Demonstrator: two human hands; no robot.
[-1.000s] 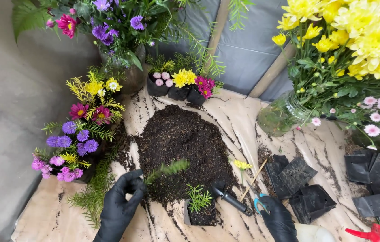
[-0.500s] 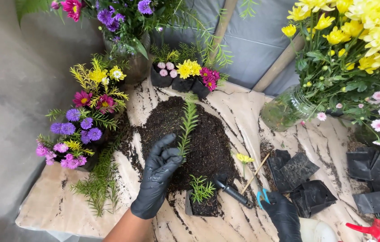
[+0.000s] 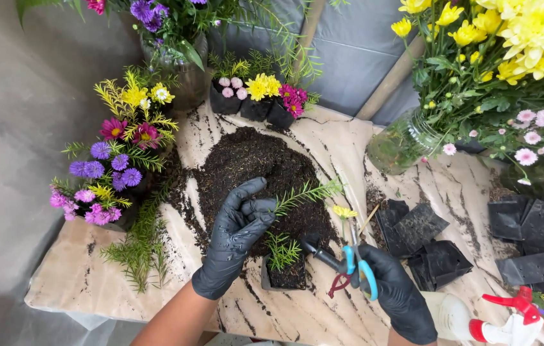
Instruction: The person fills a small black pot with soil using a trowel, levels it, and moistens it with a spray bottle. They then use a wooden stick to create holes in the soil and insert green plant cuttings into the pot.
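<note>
- Head view: left hand (image 3: 237, 234), black glove, pinches a green fern-like sprig (image 3: 304, 194) between thumb and fingertips; remaining fingers loosely spread. Sprig runs up and to the right from the pinch, hanging over the soil pile (image 3: 253, 170).
- Right hand (image 3: 395, 291), black glove, closed round the blue and red handles of scissors (image 3: 342, 264). Blades point left toward the small black pot (image 3: 283, 274); can't tell if the blades are open.
- Small black pot sits just below the soil pile, between the two hands, filled with soil, a short green sprig standing upright in it.
- Yellow flower (image 3: 344, 211) on a thin stem stands just above the scissors.
- Wooden slab tabletop (image 3: 80, 275), soil scattered across it.
- Left: bunch of purple, pink and yellow flowers (image 3: 115, 160).
- Back: three small black pots with pink, yellow and magenta flowers (image 3: 259, 96).
- Right: stack of empty black plastic bags (image 3: 426, 247); glass vase of yellow flowers (image 3: 406, 144); spray bottle with red trigger (image 3: 496, 320) at the bottom right.
</note>
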